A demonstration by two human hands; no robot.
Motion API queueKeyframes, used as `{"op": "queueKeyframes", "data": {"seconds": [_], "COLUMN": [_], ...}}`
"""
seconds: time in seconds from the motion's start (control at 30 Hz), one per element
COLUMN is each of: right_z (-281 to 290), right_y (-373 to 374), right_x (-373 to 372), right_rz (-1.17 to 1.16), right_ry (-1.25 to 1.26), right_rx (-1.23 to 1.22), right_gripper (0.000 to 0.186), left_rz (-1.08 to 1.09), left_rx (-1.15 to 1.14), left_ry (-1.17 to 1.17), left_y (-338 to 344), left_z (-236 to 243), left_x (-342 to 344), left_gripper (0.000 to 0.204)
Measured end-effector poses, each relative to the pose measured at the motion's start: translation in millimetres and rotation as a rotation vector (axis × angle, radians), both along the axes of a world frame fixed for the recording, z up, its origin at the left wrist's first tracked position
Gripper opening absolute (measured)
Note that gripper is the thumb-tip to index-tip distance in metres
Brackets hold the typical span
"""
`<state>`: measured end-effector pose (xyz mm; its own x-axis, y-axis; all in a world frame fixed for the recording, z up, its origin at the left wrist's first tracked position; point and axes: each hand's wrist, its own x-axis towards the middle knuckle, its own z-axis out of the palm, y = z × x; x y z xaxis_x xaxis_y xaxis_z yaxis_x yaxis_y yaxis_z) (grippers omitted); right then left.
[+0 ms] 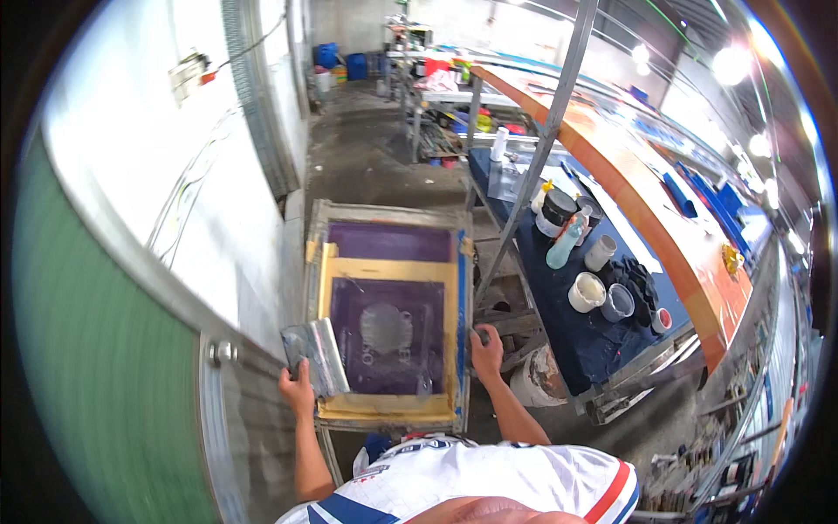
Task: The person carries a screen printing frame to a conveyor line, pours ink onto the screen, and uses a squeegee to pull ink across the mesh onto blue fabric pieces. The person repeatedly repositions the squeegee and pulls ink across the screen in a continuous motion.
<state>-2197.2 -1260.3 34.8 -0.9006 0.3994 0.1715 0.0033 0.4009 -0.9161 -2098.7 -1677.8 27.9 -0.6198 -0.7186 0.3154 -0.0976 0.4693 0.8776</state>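
I hold a screen-printing frame [393,417] upright in front of me, with purple mesh and yellow tape around it. My right hand [486,351] grips its right edge, where blue tape runs. My left hand [298,389] is at the frame's left edge and holds a shiny, clear-looking flat scraper [316,352] that sticks up over the yellow tape. A pale round design [386,326] shows in the middle of the mesh. A second frame [384,218] with purple mesh stands just behind the first.
A white and green wall [131,262] runs along the left. To the right a dark blue shelf [576,336] carries cups, jars and a spray bottle [566,243], under a long orange table [646,201]. Wet concrete floor [367,148] stretches ahead toward blue bins.
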Motion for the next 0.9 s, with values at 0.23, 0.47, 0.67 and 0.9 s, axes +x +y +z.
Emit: {"op": "queueKeyframes", "data": {"seconds": [0.23, 0.47, 0.67, 0.9], "right_z": [-26.3, -62.3, -26.8, -19.9], "right_y": [-72.6, -138.0, -153.8, -142.6], "right_x": [-192.6, -420.5, -604.0, -795.6], "right_rz": [-0.013, -0.095, -0.091, -0.224], "right_ry": [-0.063, 0.151, 0.011, 0.068], "right_rx": [-0.103, -0.052, -0.090, -0.129], "right_gripper": [0.024, 0.021, 0.023, 0.025], "left_rz": [-0.131, -0.089, -0.129, -0.266], "left_rx": [0.107, 0.117, 0.117, 0.049], "left_ry": [-0.061, -0.048, -0.084, 0.031], "left_y": [-64.3, -123.6, -143.7, -143.0], "left_z": [-40.4, -84.2, -43.8, -37.1], "left_x": [-199.4, -431.8, -632.9, -867.5], "left_gripper": [0.048, 0.054, 0.056, 0.053]}}
